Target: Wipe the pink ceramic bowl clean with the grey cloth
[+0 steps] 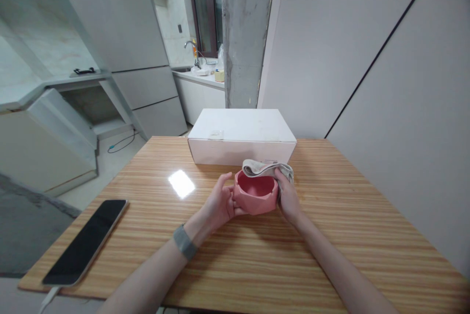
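Note:
My left hand [223, 200] grips a pink faceted ashtray [257, 202] with notches in its rim, from its left side, thumb raised and fingers beneath. The ashtray is held above the table, its hollow tilted toward me. In my right hand [288, 196] is a folded grey cloth [262, 168], pinched under the thumb. The cloth lies across the ashtray's far rim and hangs down at its right side. My right fingers are mostly hidden behind the cloth and the ashtray.
Just behind my hands a closed white box [242, 128] sits on the wood-grain table [352, 235]. A dark-screened phone [86, 241] with a white cable [49, 299] lies at the left edge. Beyond are a grey pillar [244, 35] and a sink counter [201, 79].

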`<state>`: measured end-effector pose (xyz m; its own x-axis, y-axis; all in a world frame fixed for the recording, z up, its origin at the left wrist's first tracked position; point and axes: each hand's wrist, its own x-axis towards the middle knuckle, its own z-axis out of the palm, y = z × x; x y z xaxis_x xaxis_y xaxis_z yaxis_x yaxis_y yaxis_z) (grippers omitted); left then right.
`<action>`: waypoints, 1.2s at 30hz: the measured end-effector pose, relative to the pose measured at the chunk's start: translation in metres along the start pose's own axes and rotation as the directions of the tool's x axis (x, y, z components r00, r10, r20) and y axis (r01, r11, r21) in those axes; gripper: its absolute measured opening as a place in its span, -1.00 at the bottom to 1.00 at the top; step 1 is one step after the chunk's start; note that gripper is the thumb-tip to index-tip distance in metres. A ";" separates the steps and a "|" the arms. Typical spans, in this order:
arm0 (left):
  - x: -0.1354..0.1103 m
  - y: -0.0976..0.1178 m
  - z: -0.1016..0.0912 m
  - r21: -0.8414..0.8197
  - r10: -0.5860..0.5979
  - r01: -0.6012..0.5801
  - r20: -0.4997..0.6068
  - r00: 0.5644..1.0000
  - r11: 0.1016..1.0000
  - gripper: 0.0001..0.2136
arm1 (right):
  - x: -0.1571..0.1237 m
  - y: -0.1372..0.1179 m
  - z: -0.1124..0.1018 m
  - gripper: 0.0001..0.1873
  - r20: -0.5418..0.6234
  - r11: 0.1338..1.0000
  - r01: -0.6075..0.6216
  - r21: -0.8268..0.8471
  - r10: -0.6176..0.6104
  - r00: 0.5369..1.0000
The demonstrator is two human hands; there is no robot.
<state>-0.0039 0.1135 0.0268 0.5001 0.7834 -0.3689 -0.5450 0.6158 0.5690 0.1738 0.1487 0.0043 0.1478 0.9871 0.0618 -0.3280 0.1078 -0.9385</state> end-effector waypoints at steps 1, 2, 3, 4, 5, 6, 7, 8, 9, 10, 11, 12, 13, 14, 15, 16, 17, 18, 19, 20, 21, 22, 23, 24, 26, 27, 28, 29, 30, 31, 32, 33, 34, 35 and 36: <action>-0.001 0.002 -0.001 0.013 -0.026 0.026 -0.006 1.000 1.000 -0.62 | 0.000 -0.002 0.000 -0.66 0.025 0.999 -0.033 0.003 0.033 0.999; -0.001 0.003 -0.002 0.033 -0.044 0.045 -0.007 0.999 0.998 -0.62 | 0.000 -0.003 0.000 -0.68 0.047 0.998 -0.065 0.003 0.064 0.997; -0.001 0.003 -0.003 0.055 -0.060 0.060 -0.004 0.998 0.997 -0.64 | -0.001 -0.005 0.001 -0.69 0.066 0.996 -0.094 0.005 0.094 0.993; -0.002 0.003 -0.003 0.074 -0.076 0.075 0.002 0.997 0.994 -0.65 | -0.002 -0.006 0.001 -0.68 0.083 0.993 -0.120 0.007 0.119 0.989; -0.002 0.003 -0.004 0.086 -0.085 0.084 0.010 0.996 0.993 -0.66 | -0.002 -0.008 0.002 -0.68 0.097 0.990 -0.139 0.010 0.138 0.986; -0.002 0.002 -0.004 0.093 -0.087 0.085 0.017 0.996 0.992 -0.66 | -0.003 -0.010 0.003 -0.67 0.108 0.988 -0.152 0.013 0.150 0.983; -0.001 0.001 -0.004 0.094 -0.080 0.077 0.021 0.997 0.993 -0.67 | -0.003 -0.011 0.003 -0.66 0.114 0.987 -0.159 0.016 0.156 0.981; -0.001 0.000 -0.005 0.090 -0.065 0.063 0.024 0.998 0.994 -0.68 | -0.003 -0.012 0.004 -0.66 0.118 0.987 -0.160 0.018 0.157 0.981; 0.000 -0.001 -0.005 0.083 -0.046 0.044 0.025 0.999 0.996 -0.69 | -0.003 -0.012 0.004 -0.67 0.118 0.988 -0.155 0.019 0.152 0.981; 0.001 -0.002 -0.006 0.075 -0.023 0.021 0.024 0.999 0.997 -0.70 | -0.003 -0.012 0.005 -0.68 0.116 0.989 -0.145 0.021 0.141 0.983; 0.002 -0.003 -0.006 0.069 -0.001 -0.001 0.018 1.000 0.998 -0.71 | -0.003 -0.012 0.005 -0.68 0.112 0.991 -0.129 0.023 0.126 0.986; 0.002 -0.004 -0.006 0.068 0.020 -0.020 0.009 1.000 0.997 -0.72 | -0.002 -0.011 0.004 -0.69 0.103 0.994 -0.109 0.025 0.105 0.989; 0.003 -0.006 -0.006 0.070 0.038 -0.038 -0.007 0.999 0.997 -0.72 | -0.002 -0.009 0.004 -0.70 0.092 0.996 -0.085 0.025 0.083 0.992; 0.003 -0.006 -0.006 0.073 0.054 -0.051 -0.028 0.998 0.996 -0.72 | -0.002 -0.008 0.004 -0.70 0.076 0.998 -0.061 0.025 0.058 0.995; 0.004 -0.007 -0.005 0.077 0.065 -0.061 -0.053 0.996 0.995 -0.71 | -0.002 -0.006 0.004 -0.69 0.059 0.999 -0.036 0.025 0.034 0.998; 0.004 -0.007 -0.004 0.078 0.073 -0.067 -0.082 0.994 0.995 -0.71 | -0.003 -0.004 0.004 -0.68 0.043 1.000 -0.012 0.023 0.011 0.999; 0.004 -0.008 -0.003 0.078 0.080 -0.072 -0.109 0.991 0.994 -0.71 | -0.004 -0.003 0.005 -0.66 0.027 1.000 0.008 0.016 -0.009 1.000; 0.004 -0.008 -0.002 0.076 0.087 -0.077 -0.131 0.988 0.994 -0.71 | -0.006 -0.001 0.006 -0.64 0.010 1.000 0.026 0.005 -0.026 1.000; 0.004 -0.008 -0.001 0.076 0.095 -0.084 -0.148 0.985 0.994 -0.71 | -0.009 0.000 0.007 -0.63 -0.010 0.999 0.042 -0.008 -0.042 0.999; 0.004 -0.008 0.001 0.075 0.106 -0.095 -0.156 0.982 0.993 -0.72 | -0.012 0.001 0.008 -0.62 -0.033 0.998 0.058 -0.020 -0.058 0.998; 0.004 -0.008 0.002 0.072 0.123 -0.112 -0.161 0.979 0.991 -0.73 | -0.015 0.002 0.010 -0.63 -0.055 0.997 0.071 -0.032 -0.072 0.996; 0.004 -0.009 0.003 0.065 0.141 -0.132 -0.164 0.976 0.989 -0.75 | -0.017 0.002 0.011 -0.64 -0.074 0.996 0.082 -0.042 -0.085 0.994; 0.003 -0.009 0.004 0.057 0.161 -0.153 -0.169 0.972 0.986 -0.76 | -0.019 0.002 0.012 -0.66 -0.087 0.995 0.091 -0.050 -0.095 0.992; 0.003 -0.010 0.005 0.050 0.178 -0.172 -0.175 0.968 0.984 -0.77 | -0.020 0.002 0.013 -0.67 -0.095 0.993 0.100 -0.058 -0.105 0.990; 0.002 -0.010 0.006 0.048 0.196 -0.190 -0.173 0.965 0.981 -0.77 | -0.019 0.000 0.013 -0.67 -0.099 0.992 0.102 -0.072 -0.109 0.989; 0.002 -0.009 0.006 0.053 0.194 -0.188 -0.163 0.967 0.981 -0.77 | -0.017 -0.001 0.012 -0.66 -0.095 0.993 0.095 -0.070 -0.101 0.990; 0.001 -0.007 0.006 0.059 0.182 -0.175 -0.143 0.973 0.983 -0.75 | -0.014 -0.003 0.011 -0.65 -0.088 0.995 0.083 -0.060 -0.088 0.992; 0.000 -0.005 0.005 0.065 0.156 -0.149 -0.117 0.981 0.987 -0.73 | -0.011 -0.005 0.010 -0.64 -0.073 0.997 0.067 -0.046 -0.070 0.995; -0.001 -0.002 0.004 0.069 0.119 -0.113 -0.084 0.989 0.991 -0.69 | -0.008 -0.006 0.008 -0.64 -0.051 0.998 0.045 -0.031 -0.047 0.998; -0.002 0.001 0.003 0.072 0.076 -0.072 -0.054 0.996 0.995 -0.64 | -0.005 -0.008 0.007 -0.64 -0.023 1.000 0.020 -0.018 -0.020 1.000; -0.004 0.003 0.002 0.076 0.029 -0.027 -0.026 0.999 0.997 -0.60 | -0.003 -0.010 0.006 -0.65 0.006 1.000 -0.009 -0.010 0.009 1.000; -0.004 0.005 0.000 0.083 -0.014 0.014 -0.001 1.000 0.996 -0.56 | -0.002 -0.012 0.005 -0.66 0.035 0.999 -0.040 -0.008 0.040 0.999; -0.005 0.007 -0.001 0.089 -0.047 0.046 0.013 0.999 0.995 -0.55 | -0.001 -0.013 0.004 -0.66 0.062 0.997 -0.072 -0.009 0.072 0.995; -0.005 0.007 -0.002 0.093 -0.068 0.066 0.017 0.998 0.993 -0.57 | -0.001 -0.014 0.003 -0.65 0.086 0.995 -0.101 -0.011 0.101 0.991; -0.004 0.007 -0.003 0.095 -0.077 0.076 0.011 0.997 0.993 -0.61 | -0.001 -0.014 0.003 -0.65 0.101 0.993 -0.121 -0.014 0.122 0.987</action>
<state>-0.0119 0.1145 0.0297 0.5478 0.7326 -0.4040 -0.4387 0.6627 0.6068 0.1754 0.1461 0.0184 0.0117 0.9997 -0.0191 -0.3301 -0.0142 -0.9439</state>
